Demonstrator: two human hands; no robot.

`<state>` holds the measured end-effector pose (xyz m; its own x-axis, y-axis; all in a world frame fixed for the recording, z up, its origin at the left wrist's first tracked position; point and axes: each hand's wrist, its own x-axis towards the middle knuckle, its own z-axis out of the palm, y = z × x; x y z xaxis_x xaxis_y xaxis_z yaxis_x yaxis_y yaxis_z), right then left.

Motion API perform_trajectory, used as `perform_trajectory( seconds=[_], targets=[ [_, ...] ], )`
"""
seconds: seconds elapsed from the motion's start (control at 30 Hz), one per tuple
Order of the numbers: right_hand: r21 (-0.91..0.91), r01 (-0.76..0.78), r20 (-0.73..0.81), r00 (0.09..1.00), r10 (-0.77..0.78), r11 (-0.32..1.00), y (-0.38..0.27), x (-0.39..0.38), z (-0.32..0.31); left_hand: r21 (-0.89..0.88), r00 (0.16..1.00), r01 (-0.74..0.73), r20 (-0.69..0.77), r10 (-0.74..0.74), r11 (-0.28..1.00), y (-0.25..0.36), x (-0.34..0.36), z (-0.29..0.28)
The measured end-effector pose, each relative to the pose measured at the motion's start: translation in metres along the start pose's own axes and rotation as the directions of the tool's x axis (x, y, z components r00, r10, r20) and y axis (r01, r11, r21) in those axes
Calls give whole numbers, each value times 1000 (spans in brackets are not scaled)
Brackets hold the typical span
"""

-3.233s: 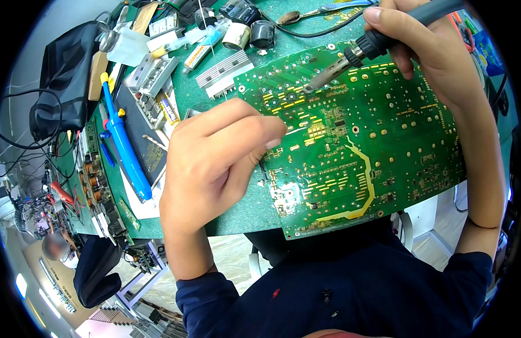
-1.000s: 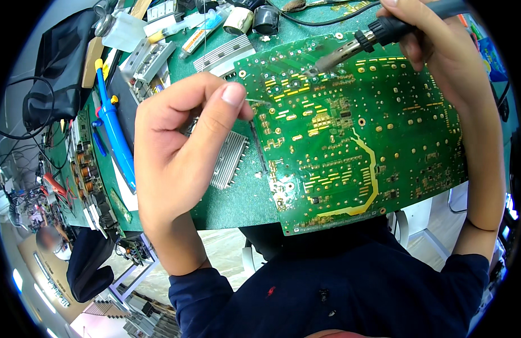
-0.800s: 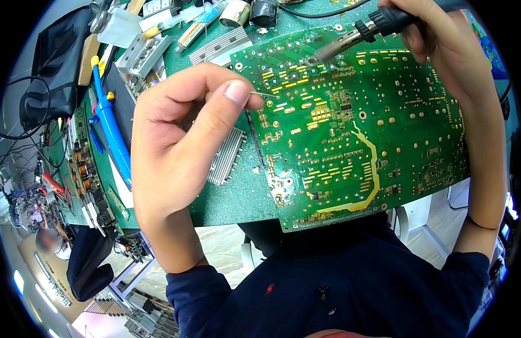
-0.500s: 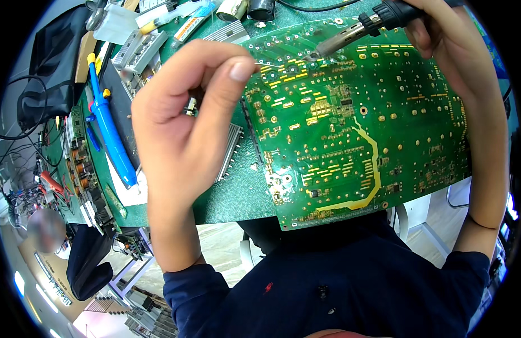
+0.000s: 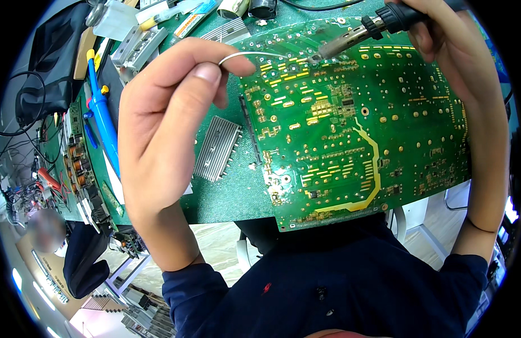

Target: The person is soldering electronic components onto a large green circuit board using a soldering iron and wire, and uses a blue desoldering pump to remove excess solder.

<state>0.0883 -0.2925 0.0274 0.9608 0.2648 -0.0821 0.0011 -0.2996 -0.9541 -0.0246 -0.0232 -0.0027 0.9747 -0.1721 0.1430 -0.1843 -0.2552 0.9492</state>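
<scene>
A large green circuit board (image 5: 328, 129) lies in front of me, overhanging the near edge of the table. My right hand (image 5: 435, 28) is closed round the dark handle of a soldering iron (image 5: 350, 40), whose tip points left and meets the board's upper part. Between thumb and forefinger, my left hand (image 5: 170, 107) pinches a thin solder wire (image 5: 252, 53). The wire arcs to the right, its far end close to the iron's tip. Whether wire and tip touch, I cannot tell.
A finned heatsink (image 5: 218, 147) lies left of the board on the green table (image 5: 238, 208). Farther left are a blue desoldering pump (image 5: 104, 127), other boards (image 5: 83, 169) and a black bag (image 5: 52, 84). More heatsinks (image 5: 139, 48) and a syringe (image 5: 164, 16) lie at the back.
My left hand has shifted left, away from the iron's tip, baring a longer stretch of solder wire and the heatsink behind it. The iron has barely moved.
</scene>
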Motion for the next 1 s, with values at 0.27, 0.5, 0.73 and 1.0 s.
perform_trajectory(
  seconds=[0.27,0.5,0.73,1.0],
  targets=[
    [65,-53,-17,998,54,997,-11,-4,3,315,996,-91,44,81,945,3,5,6],
    [37,-52,-4,999,53,998,-8,-4,-1,498,973,-196,-6,229,844,-1,9,19],
    [47,-68,-12,998,68,997,-14,-5,2,592,945,-252,-19,326,766,-2,11,24],
    [-20,85,24,996,-85,996,-3,-7,6,620,925,-270,-46,378,736,-7,10,26]
  ],
)
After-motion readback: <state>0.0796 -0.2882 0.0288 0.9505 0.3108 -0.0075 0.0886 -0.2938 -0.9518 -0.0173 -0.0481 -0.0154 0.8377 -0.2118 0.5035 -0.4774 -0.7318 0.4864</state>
